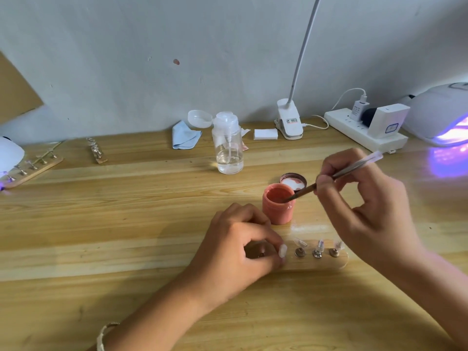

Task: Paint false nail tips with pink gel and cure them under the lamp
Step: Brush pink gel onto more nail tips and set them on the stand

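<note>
A small pink gel jar [278, 208] stands open on the wooden table, its lid [293, 180] lying just behind it. My right hand [364, 203] pinches a thin brush [336, 174] whose tip dips into the jar. In front of the jar lies a wooden holder strip [326, 260] with several clear nail tips [319, 245] on metal pegs. My left hand [236, 249] grips the strip's left end, thumb and fingers curled round it. At the far right a white curing lamp [440, 115] glows purple.
A clear pump bottle [228, 145] stands behind the jar, with a blue cloth [184, 135], white pads [265, 134], a clip lamp [290, 122] and a power strip [364, 130] along the wall. Two more nail strips [33, 168] [97, 150] and a second lamp [8, 154] sit far left.
</note>
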The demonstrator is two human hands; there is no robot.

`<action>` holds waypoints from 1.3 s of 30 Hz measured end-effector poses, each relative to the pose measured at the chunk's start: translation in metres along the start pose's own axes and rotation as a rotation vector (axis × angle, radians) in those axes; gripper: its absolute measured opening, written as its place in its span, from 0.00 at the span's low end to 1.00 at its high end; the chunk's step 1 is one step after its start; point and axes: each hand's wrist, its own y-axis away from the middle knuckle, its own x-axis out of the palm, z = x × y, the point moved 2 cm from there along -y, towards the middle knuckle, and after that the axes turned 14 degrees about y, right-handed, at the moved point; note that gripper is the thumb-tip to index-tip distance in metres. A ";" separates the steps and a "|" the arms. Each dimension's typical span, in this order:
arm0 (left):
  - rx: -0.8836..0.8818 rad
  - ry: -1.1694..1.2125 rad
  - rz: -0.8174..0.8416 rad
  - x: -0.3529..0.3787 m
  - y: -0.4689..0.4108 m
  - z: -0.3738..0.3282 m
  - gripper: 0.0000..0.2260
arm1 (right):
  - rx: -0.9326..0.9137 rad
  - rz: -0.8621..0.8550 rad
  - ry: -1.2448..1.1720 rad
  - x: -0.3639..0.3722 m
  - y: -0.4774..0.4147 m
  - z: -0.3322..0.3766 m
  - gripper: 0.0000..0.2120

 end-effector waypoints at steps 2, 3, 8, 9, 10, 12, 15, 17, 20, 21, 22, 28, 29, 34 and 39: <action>0.076 -0.087 -0.026 0.000 0.001 -0.003 0.02 | -0.014 0.039 0.029 0.003 0.001 0.001 0.03; 0.114 -0.130 -0.031 0.001 0.001 -0.005 0.02 | -0.017 0.044 0.039 0.003 0.001 0.001 0.03; 0.267 -0.239 -0.050 0.002 0.002 -0.008 0.02 | -0.003 0.046 0.105 0.008 0.000 0.001 0.04; 0.272 -0.222 -0.062 0.001 0.002 -0.009 0.02 | 0.001 0.056 0.118 0.009 0.000 0.001 0.05; 0.269 -0.189 -0.082 0.000 0.002 -0.010 0.02 | 0.001 0.070 0.131 0.010 0.000 0.000 0.06; 0.265 -0.104 -0.132 -0.005 0.002 -0.011 0.03 | 0.004 0.093 0.164 0.011 0.000 -0.002 0.04; 0.237 -0.004 -0.218 -0.011 0.003 -0.011 0.03 | -0.007 0.118 0.210 0.013 0.000 -0.004 0.03; 0.195 0.045 -0.271 -0.014 0.004 -0.009 0.02 | -0.010 0.130 0.226 0.014 0.001 -0.004 0.03; 0.160 0.134 -0.307 -0.017 0.003 -0.008 0.02 | -0.015 0.143 0.241 0.015 0.000 -0.003 0.03; 0.149 0.152 -0.310 -0.018 0.003 -0.007 0.01 | -0.016 0.148 0.240 0.015 0.000 -0.003 0.03; 0.135 0.168 -0.315 -0.018 0.002 -0.006 0.01 | -0.017 0.151 0.235 0.014 0.000 -0.003 0.03; 0.077 0.259 -0.340 -0.021 0.002 -0.001 0.04 | 0.022 0.088 0.171 0.009 -0.001 -0.005 0.02; 0.063 0.272 -0.346 -0.021 0.002 -0.001 0.04 | 0.036 0.069 0.154 0.008 -0.001 -0.006 0.03; 0.009 0.279 -0.357 -0.022 0.001 0.004 0.04 | 0.167 -0.036 -0.033 0.002 -0.005 -0.012 0.04; -0.031 0.339 -0.352 -0.022 0.000 0.008 0.04 | 0.279 -0.129 -0.220 -0.003 -0.010 -0.018 0.04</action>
